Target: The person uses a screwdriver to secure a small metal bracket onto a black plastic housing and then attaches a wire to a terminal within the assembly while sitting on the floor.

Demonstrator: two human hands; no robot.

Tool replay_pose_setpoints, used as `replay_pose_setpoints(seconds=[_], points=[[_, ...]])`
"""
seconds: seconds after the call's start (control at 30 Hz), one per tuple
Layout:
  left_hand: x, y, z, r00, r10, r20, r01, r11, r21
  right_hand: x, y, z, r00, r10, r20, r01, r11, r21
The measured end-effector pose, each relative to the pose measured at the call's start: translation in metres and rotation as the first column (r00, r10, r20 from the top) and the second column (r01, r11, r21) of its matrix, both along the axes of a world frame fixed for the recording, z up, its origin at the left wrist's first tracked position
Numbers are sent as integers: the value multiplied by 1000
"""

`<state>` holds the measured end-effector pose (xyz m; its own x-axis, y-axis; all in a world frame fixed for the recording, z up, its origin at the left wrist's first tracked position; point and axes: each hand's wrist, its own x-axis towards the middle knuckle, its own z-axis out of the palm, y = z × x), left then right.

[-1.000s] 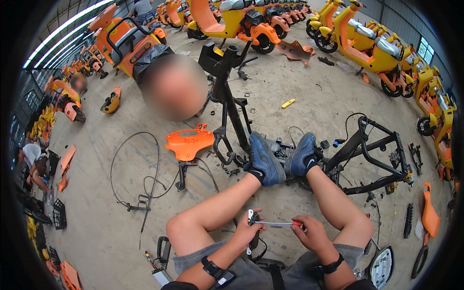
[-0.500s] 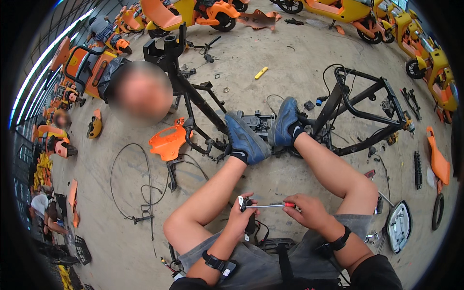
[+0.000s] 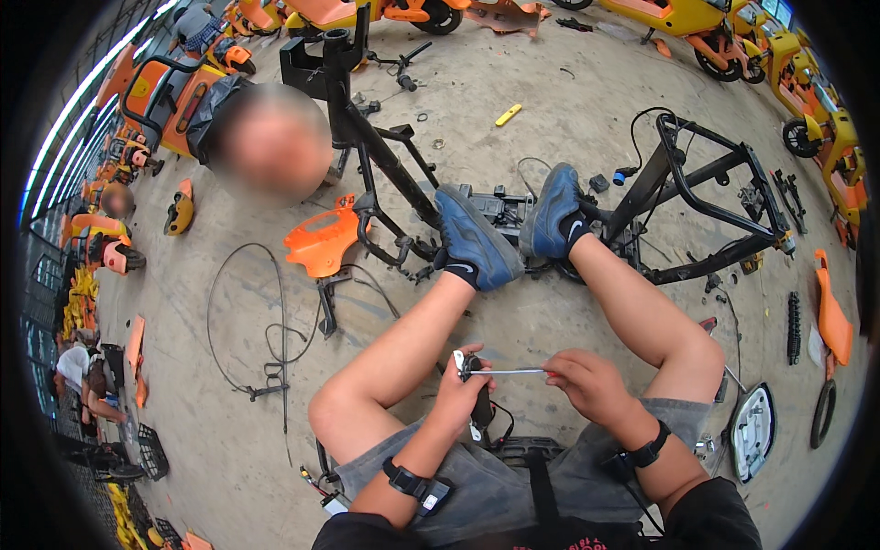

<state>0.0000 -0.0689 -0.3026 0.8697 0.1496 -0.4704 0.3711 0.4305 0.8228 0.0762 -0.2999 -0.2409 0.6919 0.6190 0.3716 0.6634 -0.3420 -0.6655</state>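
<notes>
I sit on the concrete floor with both blue shoes braced against a black scooter frame [image 3: 706, 197]. My left hand [image 3: 463, 394] grips a small black handlebar part [image 3: 480, 408] with a cable hanging from it, held between my knees. My right hand [image 3: 587, 383] holds the handle end of a thin metal tool [image 3: 507, 371] that lies level, its tip meeting the part at my left hand. Both wrists wear black bands.
An orange body panel [image 3: 321, 243] and a loose black cable [image 3: 266, 339] lie on the floor to my left. A white mirror or lamp housing [image 3: 753, 431] lies at my right. Orange and yellow scooters line the far edge. Another person crouches at the far left.
The view has tilted downward, so the frame and shoes sit higher in the picture. My hands keep the same hold on the part and the tool.
</notes>
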Motion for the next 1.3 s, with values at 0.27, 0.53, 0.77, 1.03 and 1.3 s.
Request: replay_pose_setpoints(seconds=[0.27, 0.53, 0.77, 1.03, 1.3], points=[[0, 0, -6, 999, -32, -9, 33, 999, 44, -1, -1, -2, 1000, 6, -7, -6, 1000, -31], [-8, -3, -7, 993, -110, -35, 114, 975, 193, -3, -4, -4, 979, 4, -205, -18, 997, -68], [-10, -4, -8, 993, -81, -81, 98, 966, 240, -3, -5, -5, 943, 12, -332, -50, 993, -109], [-13, -6, -15, 991, -93, -93, 121, 918, 377, -5, -3, -9, 749, -118, -652, 45, 991, -127], [-4, 1, -21, 974, -118, -195, 197, 865, 462, 0, -2, -39, 632, -153, -759, 109, 988, -109]])
